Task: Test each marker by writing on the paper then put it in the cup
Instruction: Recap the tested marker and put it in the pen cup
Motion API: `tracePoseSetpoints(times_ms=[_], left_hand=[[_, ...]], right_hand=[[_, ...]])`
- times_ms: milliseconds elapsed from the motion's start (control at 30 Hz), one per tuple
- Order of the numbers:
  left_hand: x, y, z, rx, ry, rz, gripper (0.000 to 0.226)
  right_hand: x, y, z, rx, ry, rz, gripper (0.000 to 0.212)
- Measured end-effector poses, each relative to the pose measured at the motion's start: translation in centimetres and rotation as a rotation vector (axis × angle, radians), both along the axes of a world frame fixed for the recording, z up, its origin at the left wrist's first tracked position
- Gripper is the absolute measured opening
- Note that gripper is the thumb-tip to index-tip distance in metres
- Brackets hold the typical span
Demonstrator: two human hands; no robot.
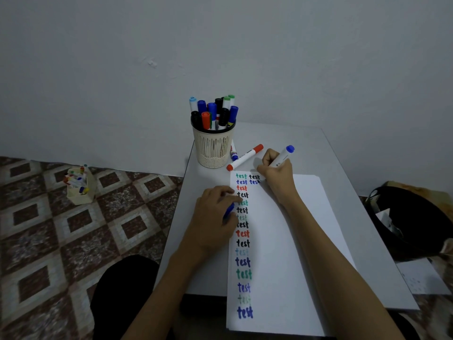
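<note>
Grey table with paper abuts pale wall beside patterned floor

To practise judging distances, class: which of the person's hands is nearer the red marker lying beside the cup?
Right. The right hand, writing with a blue marker, sits just right of the red marker; the left hand rests farther off, lower on the paper.

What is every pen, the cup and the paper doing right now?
blue marker, cap off, held by right hand, tip end down at paper
blue cap, held in left hand
red marker, capped, lying beside cup
cup, upright, full of markers
paper, flat, many "test" words
</note>
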State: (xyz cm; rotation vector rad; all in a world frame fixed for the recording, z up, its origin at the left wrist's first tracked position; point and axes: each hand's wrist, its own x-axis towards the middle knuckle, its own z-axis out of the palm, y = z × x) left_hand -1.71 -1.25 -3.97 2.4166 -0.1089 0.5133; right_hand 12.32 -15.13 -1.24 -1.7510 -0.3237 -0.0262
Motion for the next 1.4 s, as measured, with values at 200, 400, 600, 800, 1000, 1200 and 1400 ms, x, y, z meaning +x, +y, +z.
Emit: tracePoseSetpoints(times_ms=[200,400,600,800,1000,1200,1400], left_hand=[[-0.1,-0.2,0.0,0.029,-0.002,0.184,0.046],[-0.2,0.3,0.1,-0.238,-0.076,0.105,0.025],[-0.8,1.0,1.1,-0.544,-0.115,0.013,0.027],[-0.8,1.2,1.2,-0.670,-0.078,0.049,0.030],[-1.0,1.2,1.4,-0.661,-0.084,-0.032,0.027],[-1.1,1.3,1.8,-0.815,-0.068,-0.017,0.026],[-0.9,1.3,1.5,-0.805,-0.003,0.009,0.023]], right_hand=[[-0.1,-0.2,0.5,0.114,0.042,-0.020,0.035],[-1.4,-1.0,1.9,0.327,0.176,0.022,0.026],[-4.4,-1.8,3.5,0.454,0.305,0.337,0.011],[-5.8,-2.1,3.0,0.437,0.278,0.307,0.006],[-6.9,-1.4,2.1,0.443,0.333,0.337,0.009],[-6.6,-2.6,2.3,0.180,0.271,0.293,0.017],[-7.0,-2.9,1.5,-0.242,0.076,0.362,0.022]])
